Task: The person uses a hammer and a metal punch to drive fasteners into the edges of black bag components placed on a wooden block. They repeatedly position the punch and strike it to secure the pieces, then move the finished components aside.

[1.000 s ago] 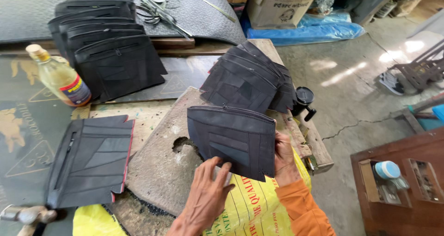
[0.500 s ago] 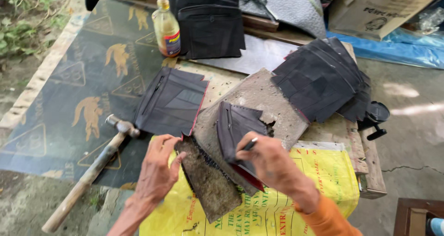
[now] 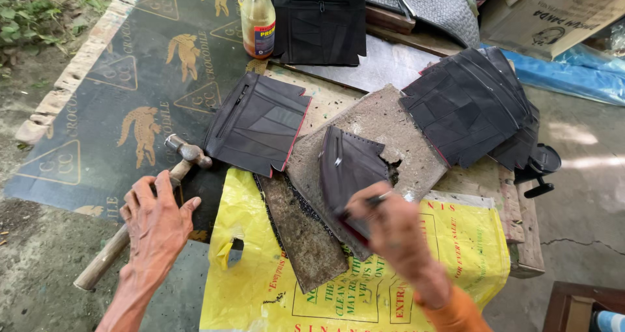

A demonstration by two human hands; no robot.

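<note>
My right hand [image 3: 390, 231] is blurred and grips a folded black fabric piece [image 3: 351, 166] with a red edge, over a grey stone slab [image 3: 390, 124]. A thin dark tool seems pinched between its fingers. My left hand [image 3: 156, 224] lies with fingers spread over the wooden handle of a hammer [image 3: 185, 156], whose steel head points up and to the right. A rusty flat metal slab [image 3: 303, 231] lies between the hands on a yellow printed sack [image 3: 273, 286]. One flat black fabric piece [image 3: 257, 124] lies just above the hammer.
A fanned stack of black pieces [image 3: 469, 104] lies at the right, another stack [image 3: 319, 23] at the top beside a bottle of yellowish liquid [image 3: 258, 19]. A dark printed mat [image 3: 117, 78] covers the left. A black round object [image 3: 540, 166] sits at the wooden board's right edge.
My left hand has left the rusty slab and moved left onto the hammer handle. My right hand keeps the folded black piece and has shifted slightly lower. The view has tilted left.
</note>
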